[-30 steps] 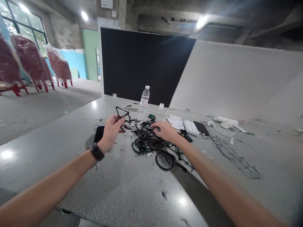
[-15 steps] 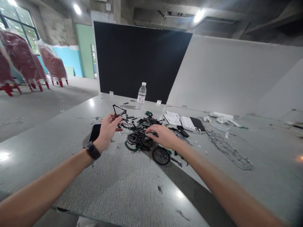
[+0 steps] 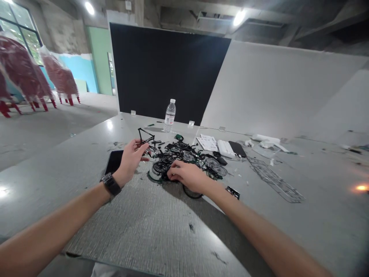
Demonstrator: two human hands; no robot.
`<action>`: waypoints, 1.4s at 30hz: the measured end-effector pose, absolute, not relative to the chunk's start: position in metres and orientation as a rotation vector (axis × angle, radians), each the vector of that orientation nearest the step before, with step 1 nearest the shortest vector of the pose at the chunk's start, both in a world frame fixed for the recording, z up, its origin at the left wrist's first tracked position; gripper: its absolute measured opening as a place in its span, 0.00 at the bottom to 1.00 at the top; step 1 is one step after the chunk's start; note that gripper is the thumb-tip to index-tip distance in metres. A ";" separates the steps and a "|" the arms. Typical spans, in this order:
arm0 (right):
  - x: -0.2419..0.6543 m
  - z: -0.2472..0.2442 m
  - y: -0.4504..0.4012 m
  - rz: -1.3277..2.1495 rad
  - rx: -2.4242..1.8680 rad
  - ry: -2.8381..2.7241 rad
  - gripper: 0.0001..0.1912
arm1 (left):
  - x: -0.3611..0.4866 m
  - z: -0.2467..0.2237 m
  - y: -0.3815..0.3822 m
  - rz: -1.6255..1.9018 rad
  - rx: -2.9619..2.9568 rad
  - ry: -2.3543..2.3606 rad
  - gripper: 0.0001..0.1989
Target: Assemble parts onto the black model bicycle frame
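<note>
In the head view, a bare miniature bicycle frame (image 3: 149,139) appears pinched in the left hand (image 3: 132,158), left of and nearer than the water bottle (image 3: 170,117). Well apart, the right hand (image 3: 186,175) is curled over spoked wheels (image 3: 160,167) before the bottle; its grip cannot be told. No wheels are seen fitted to the frame; much seems left undone.

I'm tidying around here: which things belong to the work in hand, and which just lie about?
Likely part of the work:
black frame, in the left hand
spoked wheels, by the right hand
printed sheets, possibly

Probably just lying about:
water bottle
white block
wrapped chairs
</note>
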State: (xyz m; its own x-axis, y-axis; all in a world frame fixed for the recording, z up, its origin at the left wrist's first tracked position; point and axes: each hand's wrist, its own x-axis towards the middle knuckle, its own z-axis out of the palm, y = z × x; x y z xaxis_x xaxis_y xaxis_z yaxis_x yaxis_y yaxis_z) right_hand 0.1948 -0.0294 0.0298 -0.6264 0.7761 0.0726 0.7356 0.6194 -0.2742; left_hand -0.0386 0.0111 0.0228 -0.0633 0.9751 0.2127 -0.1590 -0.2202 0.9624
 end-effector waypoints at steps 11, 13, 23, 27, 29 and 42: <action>0.233 0.066 -0.021 0.363 -1.568 -2.172 0.16 | -0.039 0.027 0.009 1.486 1.197 0.994 0.14; 0.247 0.065 -0.025 0.164 -1.653 -2.221 0.15 | -0.039 0.027 0.009 1.484 1.197 0.998 0.14; 0.271 0.037 -0.034 -0.072 -1.877 -2.338 0.13 | -0.036 0.025 0.007 1.493 1.207 1.018 0.15; 0.272 0.034 -0.031 -0.058 -1.863 -2.347 0.16 | -0.037 0.025 0.007 1.483 1.212 1.018 0.16; 0.269 0.031 -0.030 -0.073 -1.872 -2.351 0.16 | -0.037 0.025 0.007 1.473 1.216 1.021 0.16; 0.275 0.068 -0.042 1.095 -1.458 -1.367 0.16 | -0.036 0.026 0.006 1.469 1.225 1.016 0.14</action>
